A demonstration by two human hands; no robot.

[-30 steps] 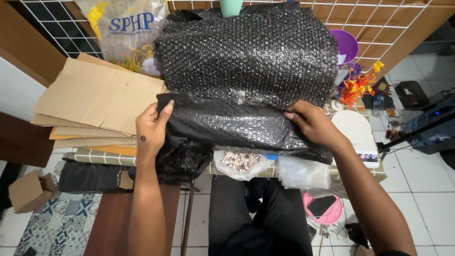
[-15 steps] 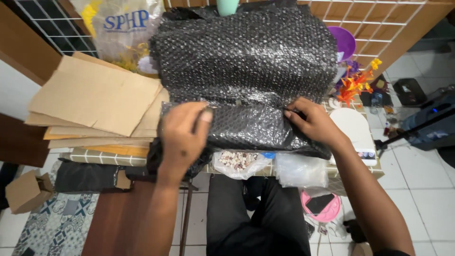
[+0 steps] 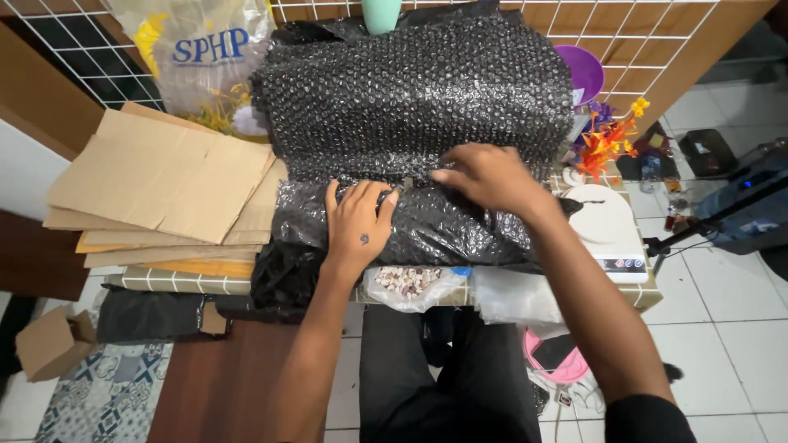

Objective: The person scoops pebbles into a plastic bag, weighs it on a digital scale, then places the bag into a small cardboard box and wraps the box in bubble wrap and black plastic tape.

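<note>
A big sheet of black bubble wrap (image 3: 419, 98) lies over the table, its near part folded into a wrapped bundle (image 3: 443, 230). My left hand (image 3: 359, 223) lies flat on top of the bundle, fingers spread, pressing it down. My right hand (image 3: 484, 176) rests on the fold line just above the bundle, fingers pointing left and touching the wrap. Neither hand grips anything. What is inside the bundle is hidden.
Flattened cardboard sheets (image 3: 164, 184) are stacked at the left. A clear printed plastic bag (image 3: 201, 57) leans on the wire grid behind. A white scale (image 3: 611, 234) and orange artificial flowers (image 3: 607, 143) are at the right. Small clear bags (image 3: 410, 283) hang at the table's front edge.
Both hands have come off the bundle's left and right ends toward its middle. The left hand now presses on top; the right hand has slid left to the fold line.
</note>
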